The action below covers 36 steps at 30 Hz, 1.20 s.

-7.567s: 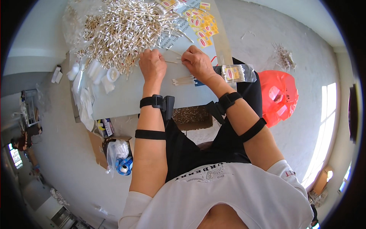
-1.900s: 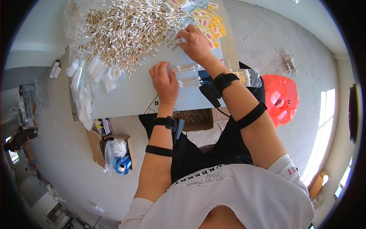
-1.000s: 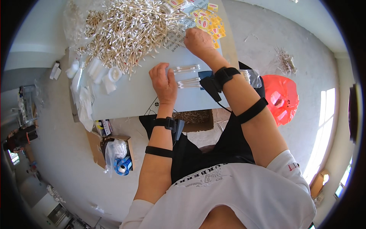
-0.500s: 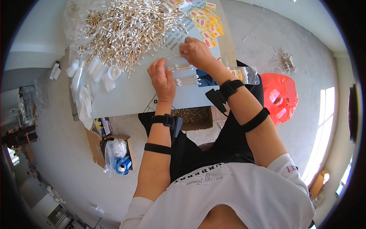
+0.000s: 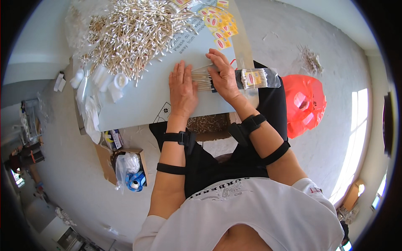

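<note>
Cotton swabs (image 5: 202, 80) lie in a small bundle on the table, between my two hands. My left hand (image 5: 182, 90) rests flat against their left end, fingers stretched out and close together. At their right end is my right hand (image 5: 225, 79), its thumb and fingers apart around the bundle, touching the swabs or the dark strip beside them. Just right of that hand lies a clear packet of swabs (image 5: 253, 78) with a yellow label, reaching past the table edge. Part of the dark strip is hidden under my right hand.
A big heap of loose swabs (image 5: 130, 37) covers the table's far left. Yellow label cards (image 5: 222, 27) are spread at the far right. White rolls (image 5: 100, 77) lie on the left. Below stand a box of swabs (image 5: 209, 125), a carton (image 5: 144, 167) and a red bag (image 5: 303, 104).
My right hand has come down from its closed pose onto the swabs, with its fingers spread. My left hand has straightened. The two separate rows of swabs now lie close together.
</note>
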Each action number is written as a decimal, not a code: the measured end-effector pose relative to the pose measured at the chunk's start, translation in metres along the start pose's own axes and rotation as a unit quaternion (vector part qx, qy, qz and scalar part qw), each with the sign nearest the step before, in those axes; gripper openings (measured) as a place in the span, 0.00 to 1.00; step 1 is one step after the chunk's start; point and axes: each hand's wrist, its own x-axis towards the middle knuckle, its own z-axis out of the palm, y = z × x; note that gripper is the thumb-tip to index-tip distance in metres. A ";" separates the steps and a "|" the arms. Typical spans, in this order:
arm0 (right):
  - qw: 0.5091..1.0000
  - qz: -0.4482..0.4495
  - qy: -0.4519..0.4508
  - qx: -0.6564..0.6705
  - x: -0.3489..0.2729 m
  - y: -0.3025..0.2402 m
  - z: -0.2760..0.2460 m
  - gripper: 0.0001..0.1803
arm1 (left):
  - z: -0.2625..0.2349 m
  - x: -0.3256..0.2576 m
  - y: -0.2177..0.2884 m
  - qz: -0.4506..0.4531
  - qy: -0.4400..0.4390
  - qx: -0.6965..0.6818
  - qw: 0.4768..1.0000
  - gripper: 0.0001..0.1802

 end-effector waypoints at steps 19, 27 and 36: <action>0.998 0.027 0.027 0.042 -0.001 -0.002 0.007 0.11 | 0.001 0.004 0.005 -0.090 0.134 -0.310 0.937 0.27; 0.989 0.042 0.133 0.041 -0.049 -0.013 0.030 0.20 | 0.007 0.017 0.009 -0.105 0.128 -0.421 0.892 0.25; 0.987 0.057 0.116 0.097 -0.035 -0.001 0.027 0.16 | 0.000 -0.002 0.017 -0.132 0.128 -0.411 0.893 0.28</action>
